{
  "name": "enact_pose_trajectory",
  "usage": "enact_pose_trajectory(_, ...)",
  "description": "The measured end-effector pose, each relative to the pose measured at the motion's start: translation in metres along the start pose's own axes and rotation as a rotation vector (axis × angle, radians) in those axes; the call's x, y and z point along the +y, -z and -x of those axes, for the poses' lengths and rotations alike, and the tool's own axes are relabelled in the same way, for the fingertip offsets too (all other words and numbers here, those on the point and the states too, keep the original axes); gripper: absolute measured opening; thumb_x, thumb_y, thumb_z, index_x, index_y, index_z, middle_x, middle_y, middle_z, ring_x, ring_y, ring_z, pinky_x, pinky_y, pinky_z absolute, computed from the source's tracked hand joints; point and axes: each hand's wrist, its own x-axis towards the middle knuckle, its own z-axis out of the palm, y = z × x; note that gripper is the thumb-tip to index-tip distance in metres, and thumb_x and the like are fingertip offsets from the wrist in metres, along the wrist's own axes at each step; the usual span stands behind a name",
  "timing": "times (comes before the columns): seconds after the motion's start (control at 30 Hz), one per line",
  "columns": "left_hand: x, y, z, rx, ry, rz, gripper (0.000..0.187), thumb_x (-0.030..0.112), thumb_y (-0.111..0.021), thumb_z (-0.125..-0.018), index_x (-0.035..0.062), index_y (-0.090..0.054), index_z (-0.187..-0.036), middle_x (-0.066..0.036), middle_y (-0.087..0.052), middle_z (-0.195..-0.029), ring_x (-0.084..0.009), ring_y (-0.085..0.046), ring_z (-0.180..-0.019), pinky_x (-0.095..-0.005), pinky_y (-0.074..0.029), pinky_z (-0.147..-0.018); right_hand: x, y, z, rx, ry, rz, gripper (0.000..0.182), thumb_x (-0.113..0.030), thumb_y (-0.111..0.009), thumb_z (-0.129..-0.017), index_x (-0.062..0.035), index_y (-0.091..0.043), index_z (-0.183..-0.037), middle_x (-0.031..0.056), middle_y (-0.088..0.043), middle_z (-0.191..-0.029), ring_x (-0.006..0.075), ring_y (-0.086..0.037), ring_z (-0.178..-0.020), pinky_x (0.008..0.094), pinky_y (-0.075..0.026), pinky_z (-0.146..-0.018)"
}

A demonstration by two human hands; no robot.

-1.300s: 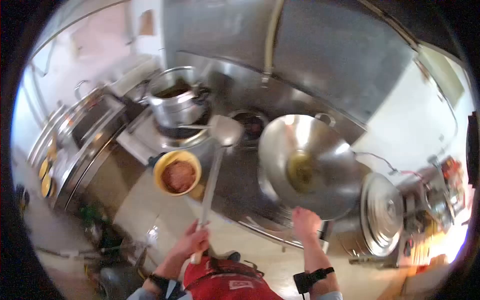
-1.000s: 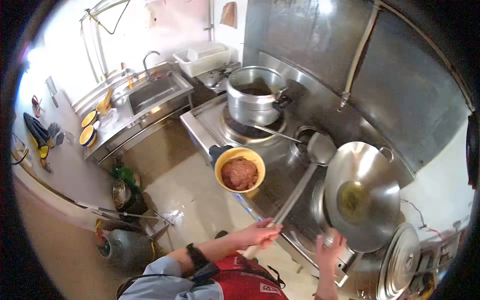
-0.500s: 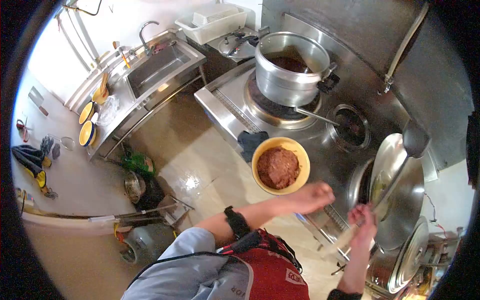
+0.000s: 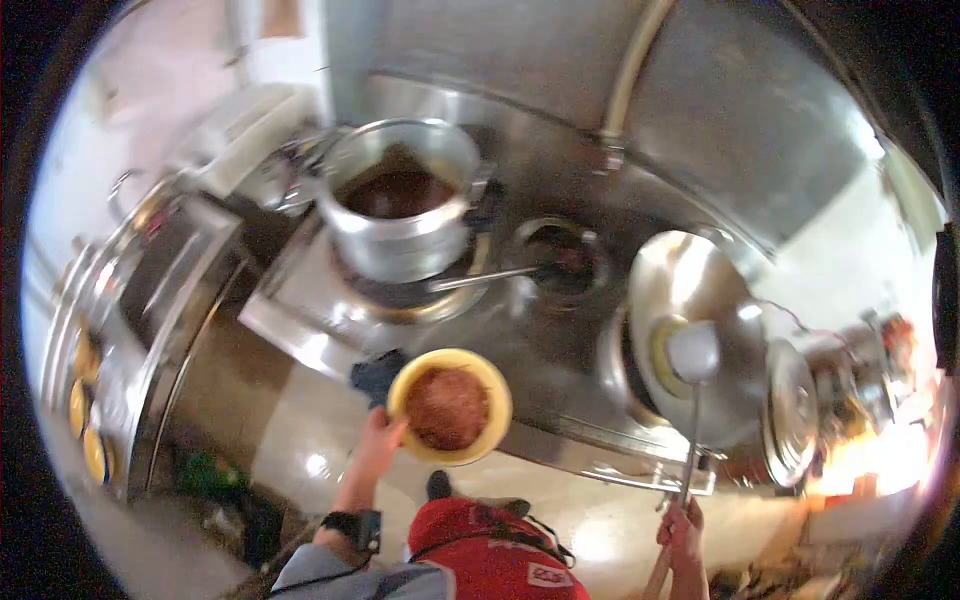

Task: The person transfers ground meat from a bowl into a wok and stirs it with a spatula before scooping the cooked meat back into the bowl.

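My left hand (image 4: pixel 383 438) grips the left rim of a yellow bowl (image 4: pixel 503 405) at the front edge of the stove. Reddish-brown minced meat (image 4: pixel 447 408) is in the bowl. A dark cloth (image 4: pixel 378 374) lies beside the bowl. My right hand (image 4: pixel 682 528) is closed around the handle of a long wok spatula (image 4: pixel 692 425). The spatula's broad metal head is raised in front of a tilted wok (image 4: pixel 690 268). The view is smeared by motion.
A large aluminium pot (image 4: pixel 395 245) with dark liquid stands on the left burner. A metal handle (image 4: pixel 485 280) lies across to a round opening (image 4: pixel 560 255) in the stove. Lids (image 4: pixel 790 415) lean at the right. A sink counter (image 4: pixel 185 290) is at the left.
The view has swung to the right. My left hand has moved from in front of the bowl to its left rim. My right hand has taken hold of the spatula, which now stands upright.
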Motion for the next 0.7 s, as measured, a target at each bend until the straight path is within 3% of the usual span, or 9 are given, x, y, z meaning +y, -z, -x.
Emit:
enact_pose_trajectory(0.07,0.031,-0.013,0.01,0.02,0.146,0.062,0.024,0.015,-0.066,-0.087,0.0053,-0.054,-0.105,-0.004,-0.061,-0.095,-0.0133,-0.062,-0.08,-0.0317,-0.055,-0.06,-0.006,0.02,-0.003,-0.05,0.157,0.028,0.016,-0.013,-0.056,-0.092,-0.0061,-0.053,-0.107,0.002,-0.049,-0.062,0.0122,-0.045,-0.04,0.0249,-0.039,-0.036)
enact_pose_trajectory(0.13,-0.004,0.002,-0.001,-0.088,0.194,0.117,0.024,0.012,-0.065,-0.087,0.006,-0.054,-0.108,-0.005,-0.062,-0.098,-0.0157,-0.064,-0.084,-0.0328,-0.057,-0.065,-0.034,0.028,0.0,0.022,0.247,0.022,0.032,-0.018,-0.059,-0.092,-0.0041,-0.052,-0.12,0.0027,-0.055,-0.068,0.0119,-0.05,-0.046,0.0263,-0.043,-0.038)
enact_pose_trajectory(0.2,0.0,0.0,0.0,-0.087,0.193,0.176,0.024,0.011,-0.064,-0.088,0.0064,-0.054,-0.109,-0.005,-0.062,-0.099,-0.0172,-0.065,-0.085,-0.0337,-0.057,-0.065,-0.076,0.009,0.018,0.083,0.242,-0.111,0.033,-0.019,-0.056,-0.094,-0.0049,-0.051,-0.124,0.0042,-0.055,-0.069,0.0138,-0.052,-0.048,0.0278,-0.046,-0.042)
enact_pose_trajectory(0.3,-0.007,-0.005,-0.001,-0.061,0.185,0.306,0.024,0.012,-0.063,-0.089,0.0071,-0.054,-0.111,-0.006,-0.063,-0.1,-0.0189,-0.065,-0.086,-0.0348,-0.057,-0.065,-0.058,0.021,0.022,0.036,0.037,-0.24,0.02,-0.021,-0.054,-0.096,-0.008,-0.051,-0.112,0.0056,-0.055,-0.068,0.016,-0.053,-0.046,0.0316,-0.045,-0.038)
enact_pose_trajectory(0.33,-0.014,-0.005,-0.001,-0.047,0.173,0.369,0.025,0.014,-0.063,-0.089,0.0076,-0.053,-0.111,-0.006,-0.062,-0.099,-0.0192,-0.065,-0.085,-0.0351,-0.057,-0.064,-0.047,0.019,0.023,0.141,-0.005,-0.029,0.019,-0.024,-0.05,-0.097,-0.008,-0.054,-0.107,0.003,-0.046,-0.062,0.0154,-0.048,-0.043,0.03,-0.041,-0.038)
enact_pose_trajectory(0.4,-0.025,-0.004,-0.005,-0.036,0.132,0.302,0.023,0.014,-0.063,-0.089,0.0084,-0.053,-0.108,-0.005,-0.062,-0.098,-0.0188,-0.064,-0.083,-0.0347,-0.056,-0.063,-0.047,0.018,0.031,0.142,-0.046,0.12,0.018,-0.026,-0.054,-0.095,-0.0087,-0.052,-0.1,0.0024,-0.045,-0.06,0.0154,-0.045,-0.041,0.0307,-0.039,-0.036)
enact_pose_trajectory(0.5,-0.032,-0.001,-0.006,0.02,0.046,0.16,0.019,0.016,-0.063,-0.089,0.0101,-0.051,-0.103,-0.005,-0.061,-0.094,-0.0179,-0.063,-0.079,-0.0339,-0.055,-0.06,-0.035,0.014,0.025,0.219,-0.054,0.054,0.02,-0.027,-0.056,-0.093,-0.0087,-0.05,-0.096,0.0017,-0.043,-0.059,0.015,-0.043,-0.039,0.0312,-0.036,-0.034)
enact_pose_trajectory(0.57,-0.015,0.0,-0.008,-0.004,0.213,0.311,0.017,0.016,-0.063,-0.089,0.0103,-0.05,-0.098,-0.004,-0.061,-0.093,-0.0168,-0.062,-0.078,-0.0329,-0.054,-0.059,-0.025,0.019,0.012,0.244,-0.062,0.052,0.02,-0.027,-0.056,-0.093,-0.0089,-0.05,-0.094,0.0013,-0.042,-0.058,0.0146,-0.042,-0.039,0.0312,-0.036,-0.034)
enact_pose_trajectory(0.7,-0.036,0.013,-0.025,-0.017,0.15,0.302,0.016,0.015,-0.064,-0.089,0.01,-0.051,-0.096,-0.003,-0.061,-0.093,-0.0153,-0.061,-0.077,-0.0308,-0.052,-0.059,-0.048,0.033,0.014,0.238,-0.183,0.073,0.02,-0.028,-0.057,-0.091,-0.0103,-0.047,-0.09,0.0002,-0.041,-0.057,0.0134,-0.042,-0.04,0.0315,-0.036,-0.035)
